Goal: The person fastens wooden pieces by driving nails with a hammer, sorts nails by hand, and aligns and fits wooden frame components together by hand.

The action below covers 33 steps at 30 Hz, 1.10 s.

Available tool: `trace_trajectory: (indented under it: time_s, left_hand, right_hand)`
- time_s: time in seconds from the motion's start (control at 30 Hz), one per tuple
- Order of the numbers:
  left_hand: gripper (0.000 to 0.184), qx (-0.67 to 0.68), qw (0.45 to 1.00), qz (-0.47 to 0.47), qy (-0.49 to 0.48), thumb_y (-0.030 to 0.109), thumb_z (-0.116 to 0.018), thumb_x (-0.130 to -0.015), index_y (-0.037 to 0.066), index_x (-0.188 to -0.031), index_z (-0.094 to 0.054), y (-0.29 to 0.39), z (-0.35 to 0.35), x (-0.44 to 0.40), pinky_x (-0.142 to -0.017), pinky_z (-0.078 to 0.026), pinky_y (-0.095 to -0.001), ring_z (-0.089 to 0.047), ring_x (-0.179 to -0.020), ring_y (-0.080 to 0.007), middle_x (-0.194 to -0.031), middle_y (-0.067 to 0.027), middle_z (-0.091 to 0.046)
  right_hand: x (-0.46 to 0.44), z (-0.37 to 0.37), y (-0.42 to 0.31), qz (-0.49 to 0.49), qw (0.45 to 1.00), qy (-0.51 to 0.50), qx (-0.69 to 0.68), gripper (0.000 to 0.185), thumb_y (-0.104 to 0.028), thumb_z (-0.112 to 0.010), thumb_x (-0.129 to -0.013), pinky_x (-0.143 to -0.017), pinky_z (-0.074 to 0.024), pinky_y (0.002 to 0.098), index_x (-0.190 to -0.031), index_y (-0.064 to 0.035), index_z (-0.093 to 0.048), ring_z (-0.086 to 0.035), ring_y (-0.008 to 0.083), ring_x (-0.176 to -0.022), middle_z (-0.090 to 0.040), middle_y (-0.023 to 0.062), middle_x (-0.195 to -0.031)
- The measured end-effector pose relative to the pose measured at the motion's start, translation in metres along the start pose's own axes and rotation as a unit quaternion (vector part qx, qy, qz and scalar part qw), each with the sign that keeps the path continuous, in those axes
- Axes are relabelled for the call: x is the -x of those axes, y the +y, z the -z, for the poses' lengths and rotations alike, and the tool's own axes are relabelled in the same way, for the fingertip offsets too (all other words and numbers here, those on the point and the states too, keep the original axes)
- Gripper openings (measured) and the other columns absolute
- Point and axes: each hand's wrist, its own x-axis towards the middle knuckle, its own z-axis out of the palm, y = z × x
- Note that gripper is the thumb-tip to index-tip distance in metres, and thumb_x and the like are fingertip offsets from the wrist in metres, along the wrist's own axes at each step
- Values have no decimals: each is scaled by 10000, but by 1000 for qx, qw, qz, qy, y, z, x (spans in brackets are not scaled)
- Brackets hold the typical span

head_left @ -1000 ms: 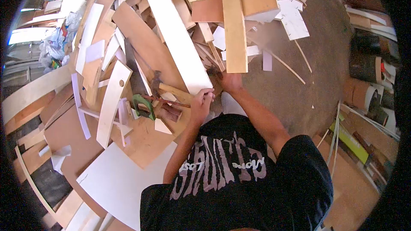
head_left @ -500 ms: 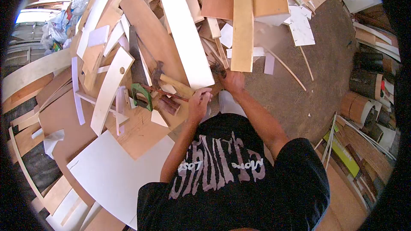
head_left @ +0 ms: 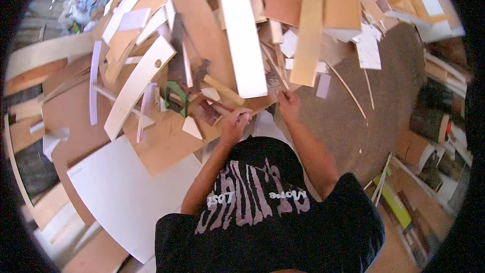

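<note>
My left hand [head_left: 236, 124] has its fingers curled together near the lower end of the long white board [head_left: 243, 40]; anything inside is too small to make out. A hammer [head_left: 222, 89] and a green-handled saw [head_left: 176, 98] lie just left of it. My right hand [head_left: 289, 107] is closed, fingertips pressed together, right of the white board and below the yellowish plank [head_left: 307, 35]. What it pinches, if anything, is hidden. Thin dark pieces [head_left: 273, 77], perhaps nails, lie just above that hand.
Wood offcuts and boards are piled across the top and left, including a curved piece with a hole [head_left: 139, 88]. A large white sheet [head_left: 121, 192] lies at lower left. Thin sticks [head_left: 348, 91] rest on the brown floor. Rolls and boards [head_left: 429, 116] line the right side.
The view has shifted, so the pile sits further right. My right hand has drawn back from the dark pieces, which now show. My left hand stays curled.
</note>
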Motion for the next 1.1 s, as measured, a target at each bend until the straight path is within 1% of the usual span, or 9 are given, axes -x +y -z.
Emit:
trace_trajectory:
  time_s: [0.03,0.23,0.57,0.67,0.73,0.77,0.8,0.87,1.1]
  left_hand:
    - [252,-38,999,-4,-11,157,-567,-970,-2,-1154,-633,0,9,5,-755,-502,-268,-619,-806,-137,-890,-65,-660]
    - [218,27,990,-96,96,143,-626,-944,-7,-1096,-670,16,65,46,-790,-511,-272,-638,-866,-149,-980,-80,-659]
    - [118,225,954,-49,192,76,-673,-915,-3,-1003,-666,-84,188,102,-727,-519,-262,-634,-838,-133,-952,-54,-673]
    - [137,165,958,-15,234,97,-673,-923,4,-1021,-652,-87,223,123,-749,-515,-267,-639,-823,-131,-959,-55,-678]
    - [141,153,947,-16,284,105,-677,-922,3,-1016,-652,-85,240,137,-745,-518,-266,-643,-824,-128,-946,-59,-683]
    - [146,135,939,-21,316,112,-680,-922,1,-1012,-651,-87,245,146,-742,-521,-266,-646,-826,-125,-933,-62,-689]
    - [146,137,935,-17,326,112,-680,-922,1,-1012,-651,-93,251,151,-742,-521,-266,-646,-826,-125,-933,-62,-689]
    - [164,183,887,-95,414,132,-688,-917,-4,-1003,-657,-104,261,144,-746,-526,-269,-654,-820,-123,-897,-71,-700]
    - [156,132,835,-28,533,126,-701,-898,6,-997,-702,-129,311,123,-733,-515,-265,-651,-795,-126,-862,-70,-697]
  right_hand:
    - [17,5,-20,-67,990,-66,-108,214,-235,-693,-915,-473,-370,232,-870,-26,-709,-470,57,-516,-538,-36,-597]
    - [85,-30,-101,-79,944,-317,-42,218,-270,-678,-932,-461,-302,204,-948,-54,-698,-406,23,-526,-480,-70,-626]
    - [164,-175,-165,125,895,-421,75,289,-271,-700,-903,-546,-442,289,-983,6,-682,-554,86,-613,-648,40,-755]
    - [137,-191,-159,309,912,-209,171,355,-273,-693,-897,-657,-504,364,-1084,23,-637,-637,248,-747,-671,146,-879]
    - [84,-194,-118,369,853,-52,364,562,-452,-654,-879,-882,-513,477,-1262,-47,-583,-632,369,-1001,-655,204,-1127]
    - [58,-191,-101,454,769,-55,447,553,-456,-626,-887,-947,-462,519,-1252,-44,-580,-575,392,-1103,-612,200,-1215]
    - [65,-192,-127,338,775,-82,528,469,-393,-575,-928,-1020,-406,510,-1265,-68,-573,-513,398,-1177,-566,163,-1286]
    - [51,-190,-128,402,747,-108,519,423,-340,-567,-934,-1028,-401,517,-1264,-75,-567,-529,375,-1156,-560,142,-1282]
    - [50,-201,-154,271,748,-156,585,360,-236,-626,-892,-900,-498,467,-1218,-87,-589,-600,358,-1056,-626,173,-1134]
